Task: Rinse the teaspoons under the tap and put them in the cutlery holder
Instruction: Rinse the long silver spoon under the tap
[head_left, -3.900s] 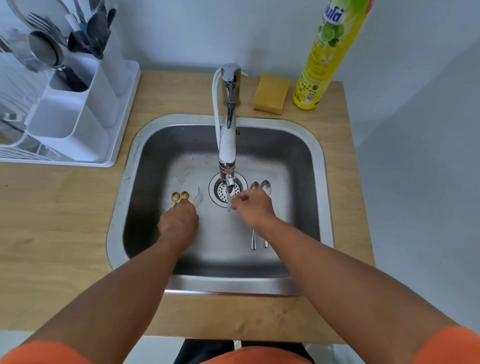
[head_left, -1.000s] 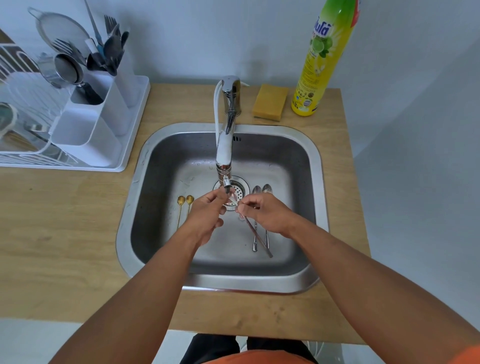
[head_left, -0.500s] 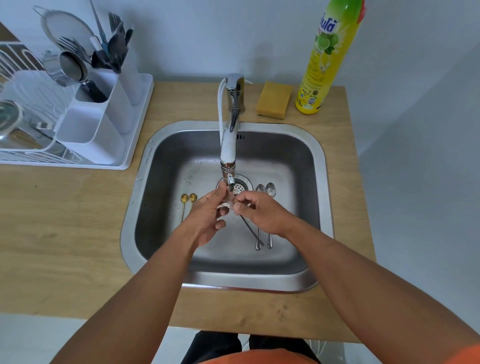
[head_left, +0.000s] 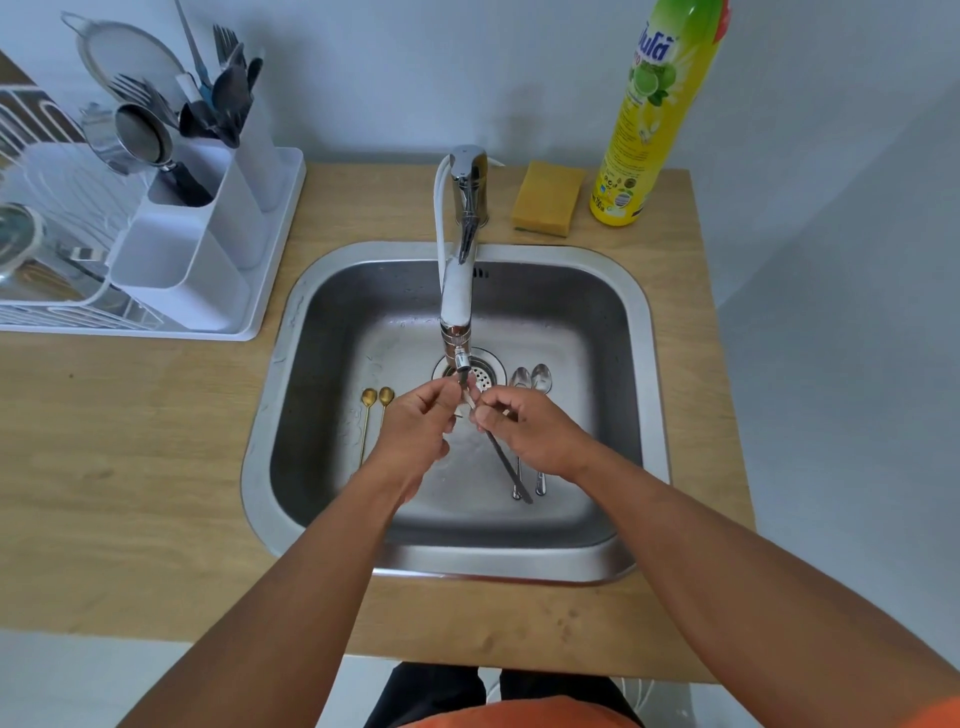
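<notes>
Under the tap spout (head_left: 460, 358), both hands meet over the drain. My right hand (head_left: 524, 431) pinches a dark-handled teaspoon (head_left: 506, 462) whose handle slants down to the right. My left hand (head_left: 421, 423) holds the spoon's bowl end between its fingertips, right below the spout. Two gold teaspoons (head_left: 375, 410) lie on the sink floor to the left. Two silver teaspoons (head_left: 531, 382) lie to the right of the drain. The white cutlery holder (head_left: 208, 244) stands in the drying rack at the back left, with cutlery in its rear compartments.
The steel sink (head_left: 639, 332) is set in a wooden counter. A yellow sponge (head_left: 546, 198) and a tall dish-soap bottle (head_left: 649, 119) stand behind it on the right. The white dish rack (head_left: 52, 249) holds a strainer and other items at the left.
Earlier my hands were apart on the sink floor; my right hand has lifted a dark-handled spoon to the spout and my left hand has joined it. Over the last second they barely move.
</notes>
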